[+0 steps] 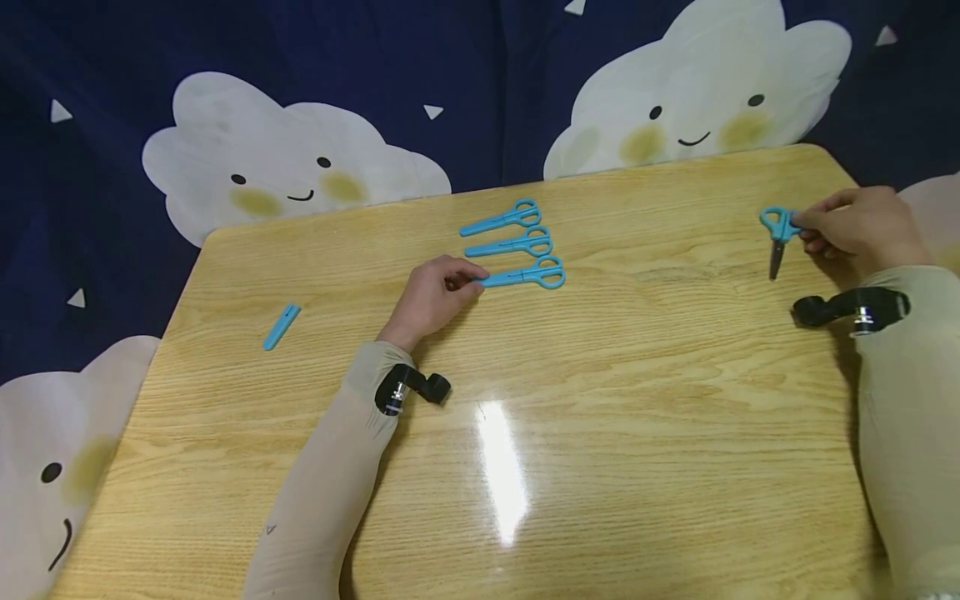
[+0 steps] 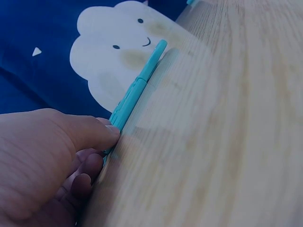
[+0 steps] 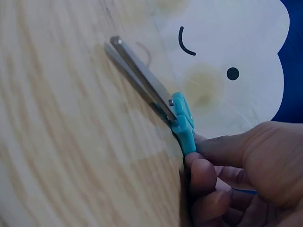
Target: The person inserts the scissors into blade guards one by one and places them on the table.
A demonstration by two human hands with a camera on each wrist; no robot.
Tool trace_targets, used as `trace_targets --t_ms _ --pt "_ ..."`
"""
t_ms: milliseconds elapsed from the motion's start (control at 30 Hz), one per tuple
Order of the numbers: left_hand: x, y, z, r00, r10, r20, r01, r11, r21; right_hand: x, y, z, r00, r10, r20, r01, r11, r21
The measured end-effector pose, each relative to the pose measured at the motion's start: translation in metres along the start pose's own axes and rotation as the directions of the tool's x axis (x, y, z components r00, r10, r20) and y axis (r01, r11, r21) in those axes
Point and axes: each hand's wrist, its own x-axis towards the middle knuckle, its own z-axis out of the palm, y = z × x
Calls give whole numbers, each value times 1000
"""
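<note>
My left hand (image 1: 437, 300) pinches the sheathed blade end of the nearest of three blue scissors (image 1: 525, 276) in the middle of the table. In the left wrist view, thumb and fingers grip the capped scissors (image 2: 127, 106) low against the wood. Far to the right, my right hand (image 1: 862, 227) holds blue-handled scissors (image 1: 777, 237) by a handle loop, their bare metal blades pointing toward me. The right wrist view shows these scissors' blades (image 3: 144, 78) together, close to the tabletop. A loose blue blade cover (image 1: 282, 327) lies on the left part of the table.
Two more capped blue scissors, the middle pair (image 1: 510, 244) and the far pair (image 1: 502, 220), lie in a row just beyond my left hand. The wooden table (image 1: 637, 400) meets a dark blue cloth (image 1: 480, 100) with white clouds at its far edge.
</note>
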Motion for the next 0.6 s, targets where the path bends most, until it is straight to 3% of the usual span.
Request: trace_targets --t_ms 600 --pt "1 -2 1 1000 -1 -3 1 1000 3 -3 -2 0 998 56 -16 -57 995 -80"
